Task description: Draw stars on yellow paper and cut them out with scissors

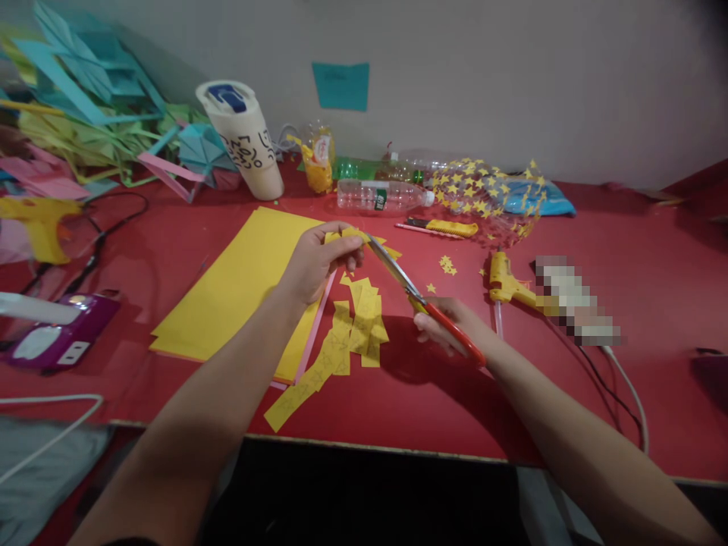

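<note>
My left hand pinches a small yellow paper piece above the desk. My right hand is closed round the handles of red-handled scissors, whose blades reach up and left to the edge of that piece. Below lie several yellow paper strips with star outlines drawn on them, partly overlapping. Large yellow sheets lie under and beside my left forearm, with pink paper beneath. Small cut yellow stars rest to the right of the blades.
A yellow glue gun lies right, another left above a purple power strip. Behind are a white tumbler, a clear bottle, a yellow cutter and star-covered clear plastic. Folded coloured paper fills the back left.
</note>
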A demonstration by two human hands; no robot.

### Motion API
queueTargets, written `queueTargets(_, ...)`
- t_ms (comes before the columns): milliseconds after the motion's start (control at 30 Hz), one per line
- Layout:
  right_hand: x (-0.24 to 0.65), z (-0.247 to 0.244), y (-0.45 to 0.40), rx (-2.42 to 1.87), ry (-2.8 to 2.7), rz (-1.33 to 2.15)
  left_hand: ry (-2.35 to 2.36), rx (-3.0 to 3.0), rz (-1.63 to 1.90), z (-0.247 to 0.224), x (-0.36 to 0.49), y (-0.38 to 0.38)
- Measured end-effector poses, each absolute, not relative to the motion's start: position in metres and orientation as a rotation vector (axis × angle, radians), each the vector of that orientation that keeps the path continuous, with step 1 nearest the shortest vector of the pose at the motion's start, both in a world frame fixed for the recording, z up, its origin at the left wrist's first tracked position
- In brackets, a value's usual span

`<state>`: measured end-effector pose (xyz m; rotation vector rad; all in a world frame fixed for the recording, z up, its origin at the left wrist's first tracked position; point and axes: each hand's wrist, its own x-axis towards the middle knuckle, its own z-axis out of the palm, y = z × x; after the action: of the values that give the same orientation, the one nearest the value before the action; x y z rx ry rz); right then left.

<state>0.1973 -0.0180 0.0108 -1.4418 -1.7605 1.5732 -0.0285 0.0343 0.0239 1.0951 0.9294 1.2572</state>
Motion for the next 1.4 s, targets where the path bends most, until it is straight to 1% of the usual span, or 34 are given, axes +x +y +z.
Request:
queueTargets(233,0.200,-0.001,-0.016,-1.429,-1.754,1.591,0.910,1.131,1.250,0.025,-0.028,0.033)
queueTargets(533,0.198,0.014,-0.018,-1.424,-1.728,1.598,0.927,1.138,1.245,0.028,-0.029,0.034)
queueTargets(1067,0.200,0.012,-0.017,-1.446,-1.711,1.585,0.959,1.091,1.167,0.028,-0.033,0.036)
queueTargets(1400,0.200,0.006,-0.014,-1.478,-1.728,1.605,0.978,1.062,1.243,0.024,-0.034,0.037)
